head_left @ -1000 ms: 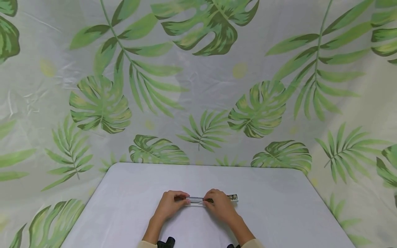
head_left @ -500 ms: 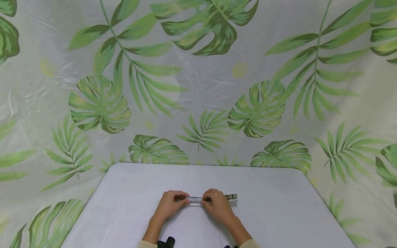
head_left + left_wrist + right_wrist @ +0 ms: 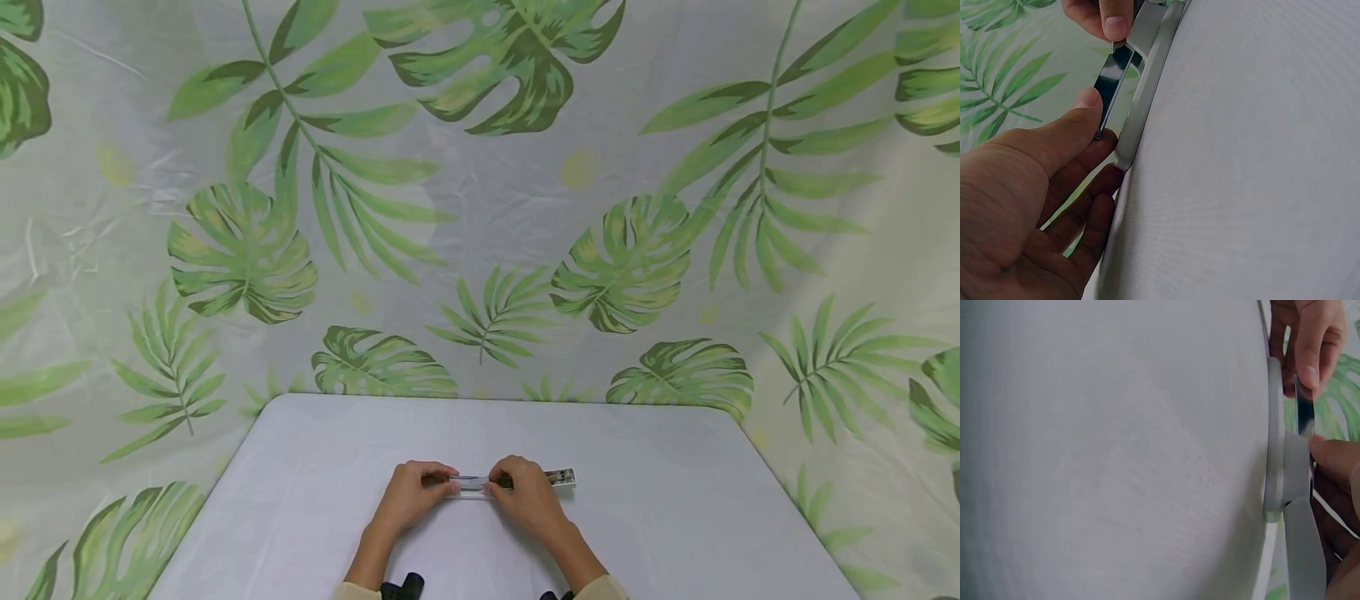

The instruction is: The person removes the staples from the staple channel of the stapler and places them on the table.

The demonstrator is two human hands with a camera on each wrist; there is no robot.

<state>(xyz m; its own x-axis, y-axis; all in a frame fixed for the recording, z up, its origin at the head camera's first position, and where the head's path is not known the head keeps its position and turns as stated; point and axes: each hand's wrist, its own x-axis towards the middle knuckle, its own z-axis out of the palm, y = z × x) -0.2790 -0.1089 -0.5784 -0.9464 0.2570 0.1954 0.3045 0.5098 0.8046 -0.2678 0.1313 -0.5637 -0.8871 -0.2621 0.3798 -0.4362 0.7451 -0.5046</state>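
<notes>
A white stapler stands on the table, swung wide so that its cover tips back to the right and shows its inside. Its shiny metal magazine runs above the base. My left hand pinches the magazine's free end between thumb and forefinger; the other left fingers spread below, near the base's tip. My right hand pinches across the magazine nearer the hinge. A small silver piece shows under the right thumb; its kind is unclear. The right fingers hide the hinge in the head view.
Under the stapler is a table with a white cover. Behind it hangs a leaf-patterned cloth. A black wrist device sits at the left cuff.
My right hand has slid slightly left along the magazine, toward the left hand. The left hand and the stapler stay where they were.
</notes>
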